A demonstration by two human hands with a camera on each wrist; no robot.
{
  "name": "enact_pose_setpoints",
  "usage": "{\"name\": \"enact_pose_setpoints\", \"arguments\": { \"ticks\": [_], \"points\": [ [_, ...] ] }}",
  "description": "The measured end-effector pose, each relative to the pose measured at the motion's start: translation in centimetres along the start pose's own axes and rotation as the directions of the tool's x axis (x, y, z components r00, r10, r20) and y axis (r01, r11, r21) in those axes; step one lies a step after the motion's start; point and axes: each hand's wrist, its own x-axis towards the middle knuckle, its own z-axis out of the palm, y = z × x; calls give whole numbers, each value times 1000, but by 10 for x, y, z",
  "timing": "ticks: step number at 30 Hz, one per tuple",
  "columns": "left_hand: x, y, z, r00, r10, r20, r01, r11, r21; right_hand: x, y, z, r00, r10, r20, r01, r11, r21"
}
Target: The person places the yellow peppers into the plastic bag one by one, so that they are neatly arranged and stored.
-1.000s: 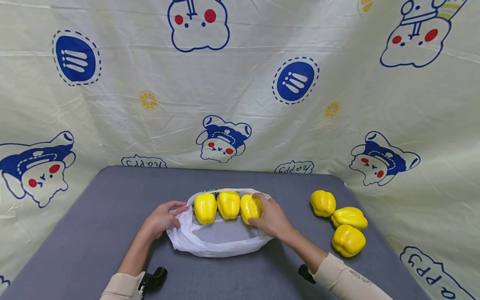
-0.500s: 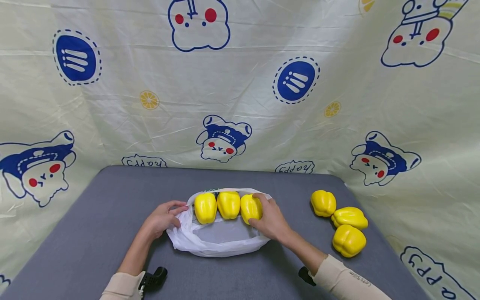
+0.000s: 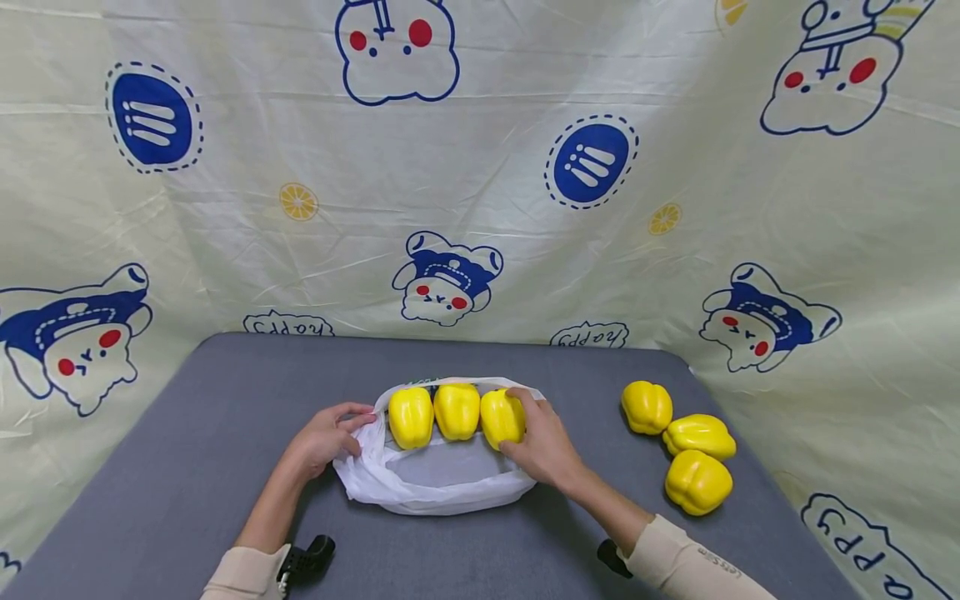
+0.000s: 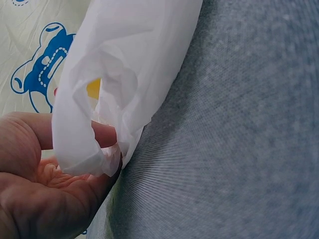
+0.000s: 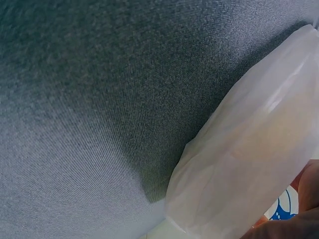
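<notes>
A white plastic bag [image 3: 420, 497] lies with its mouth wide at the middle of the table. Inside, along its far side, stand three yellow bell peppers in a row: a left one [image 3: 411, 418], a middle one [image 3: 457, 412] and a right one [image 3: 502, 418]. My right hand [image 3: 546, 442] grips the right pepper, thumb on the near side and fingers over the far side. At the bag's left end, my left hand [image 3: 324, 438] holds the rim; in the left wrist view the thin plastic [image 4: 75, 144] passes between thumb and fingers. The right wrist view shows mostly the bag's outer wall [image 5: 239, 164].
On the right of the grey table [image 3: 225, 433], three more yellow bell peppers lie close together: a far one [image 3: 647, 407], one on its side [image 3: 699, 437] and a near one [image 3: 698, 482]. A printed cloth [image 3: 480, 183] hangs behind the table.
</notes>
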Motion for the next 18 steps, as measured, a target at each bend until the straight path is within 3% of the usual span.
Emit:
{"name": "enact_pose_setpoints", "arguments": {
  "ticks": [18],
  "points": [
    [1,-1,0,1000,-2,-3,2,1000,12,-2,0,5,999,22,-25,-21,1000,17]
  ]
}}
